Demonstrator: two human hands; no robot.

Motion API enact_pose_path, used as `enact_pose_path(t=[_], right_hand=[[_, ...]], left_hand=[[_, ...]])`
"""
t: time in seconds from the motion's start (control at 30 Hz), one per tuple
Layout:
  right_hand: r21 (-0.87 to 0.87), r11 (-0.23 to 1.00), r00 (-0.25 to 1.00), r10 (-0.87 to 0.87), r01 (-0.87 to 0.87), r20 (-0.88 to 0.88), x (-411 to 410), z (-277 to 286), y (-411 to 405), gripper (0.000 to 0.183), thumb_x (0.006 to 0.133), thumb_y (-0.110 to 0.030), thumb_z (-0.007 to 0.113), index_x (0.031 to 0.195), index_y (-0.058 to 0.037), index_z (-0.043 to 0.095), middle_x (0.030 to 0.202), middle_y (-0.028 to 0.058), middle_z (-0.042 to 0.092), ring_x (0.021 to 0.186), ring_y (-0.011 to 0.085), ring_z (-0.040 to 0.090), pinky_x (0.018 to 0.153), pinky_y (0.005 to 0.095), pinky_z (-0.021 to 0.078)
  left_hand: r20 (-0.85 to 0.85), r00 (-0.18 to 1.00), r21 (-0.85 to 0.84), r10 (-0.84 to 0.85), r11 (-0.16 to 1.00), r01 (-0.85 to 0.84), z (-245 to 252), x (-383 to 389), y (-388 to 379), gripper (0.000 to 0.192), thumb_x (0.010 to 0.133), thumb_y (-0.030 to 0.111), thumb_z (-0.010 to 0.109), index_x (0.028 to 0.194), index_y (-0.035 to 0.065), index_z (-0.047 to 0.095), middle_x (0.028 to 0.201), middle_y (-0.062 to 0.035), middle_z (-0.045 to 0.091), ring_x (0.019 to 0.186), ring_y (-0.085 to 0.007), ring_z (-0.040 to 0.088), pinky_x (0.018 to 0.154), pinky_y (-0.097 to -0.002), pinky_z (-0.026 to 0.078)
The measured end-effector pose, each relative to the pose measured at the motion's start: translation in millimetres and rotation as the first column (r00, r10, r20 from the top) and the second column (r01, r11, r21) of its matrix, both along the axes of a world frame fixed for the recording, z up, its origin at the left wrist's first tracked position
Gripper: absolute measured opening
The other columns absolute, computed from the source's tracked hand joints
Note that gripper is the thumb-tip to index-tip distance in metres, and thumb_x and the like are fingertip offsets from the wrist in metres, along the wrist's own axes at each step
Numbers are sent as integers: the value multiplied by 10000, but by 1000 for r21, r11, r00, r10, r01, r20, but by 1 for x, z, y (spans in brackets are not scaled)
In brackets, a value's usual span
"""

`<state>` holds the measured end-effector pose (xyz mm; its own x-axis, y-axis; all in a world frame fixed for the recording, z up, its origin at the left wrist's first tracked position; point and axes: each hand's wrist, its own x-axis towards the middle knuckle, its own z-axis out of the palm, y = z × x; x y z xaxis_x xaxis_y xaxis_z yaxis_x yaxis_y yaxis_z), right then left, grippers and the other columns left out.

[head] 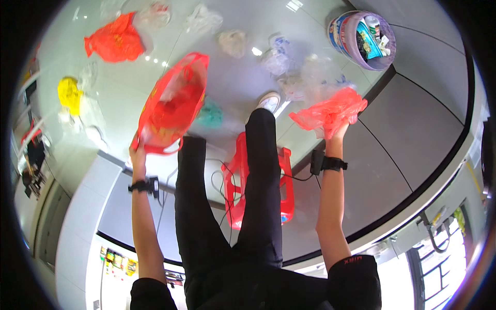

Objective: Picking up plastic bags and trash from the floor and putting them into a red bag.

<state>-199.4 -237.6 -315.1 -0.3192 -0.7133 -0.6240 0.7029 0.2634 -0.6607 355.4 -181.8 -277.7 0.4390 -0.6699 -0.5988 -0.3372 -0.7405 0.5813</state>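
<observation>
My left hand (138, 152) grips the rim of a large red bag (153, 112), whose mouth gapes towards me. Crumpled red and pale plastic shows inside it. On the other side, my right hand (341, 130) holds a bunched, translucent red plastic bag (329, 110) out over the floor; its folds hide most of the fingers. Close beyond that hand lie clear plastic bags (319, 73) on the tiles. A green plastic bag (210, 112) sits just right of the large red bag, partly covered by it.
A bucket (362, 40) holding rubbish stands at the upper right beside grey cabinets (418, 100). A red plastic stool (287, 186) with cables is behind my legs. Around the floor lie another red bag (116, 40), a yellow bag (69, 95) and several crumpled clear bags (203, 19).
</observation>
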Motion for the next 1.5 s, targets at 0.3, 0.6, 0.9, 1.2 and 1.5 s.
enact_pose_path(t=[0.3,0.6,0.9,1.2,1.5], right_hand=[[-284,401,485,797,-871,-360,206,33,-21,379,810,-215,521,1125,-33,416,1083,62,480,984,158,472,792,335,436],[661,-370,-738,116,-653,-664,444,-77,-36,370,656,-121,551,1014,-34,515,871,174,588,821,359,545,696,393,453],[841,-462,-944,-27,-280,-329,444,-163,17,363,703,-184,551,1031,-32,519,883,174,588,833,341,552,716,378,453],[604,-514,-788,301,-609,-537,423,-152,11,366,728,-223,551,1036,-28,521,890,170,591,837,326,559,726,369,453],[85,-114,-142,843,-990,-518,438,40,7,213,735,-195,601,778,13,591,767,130,601,732,240,582,660,306,456]], left_hand=[[157,978,31,135,989,-142,-71,24,26,466,798,437,484,899,-5,592,727,-202,598,739,-309,593,644,-359,437],[-28,997,114,74,991,-71,-34,4,53,360,810,411,407,981,147,582,735,-219,570,764,-388,544,650,-447,433],[-83,988,-37,-134,991,131,-54,1,110,218,758,154,490,958,145,578,766,-130,597,667,-314,569,572,-397,454],[-180,980,142,-87,983,113,-61,12,125,231,747,202,491,959,146,567,754,-188,581,737,-364,553,627,-450,439],[75,976,-216,202,959,-182,-36,41,118,205,738,12,443,914,41,544,667,-181,572,661,-350,582,560,-348,452]])
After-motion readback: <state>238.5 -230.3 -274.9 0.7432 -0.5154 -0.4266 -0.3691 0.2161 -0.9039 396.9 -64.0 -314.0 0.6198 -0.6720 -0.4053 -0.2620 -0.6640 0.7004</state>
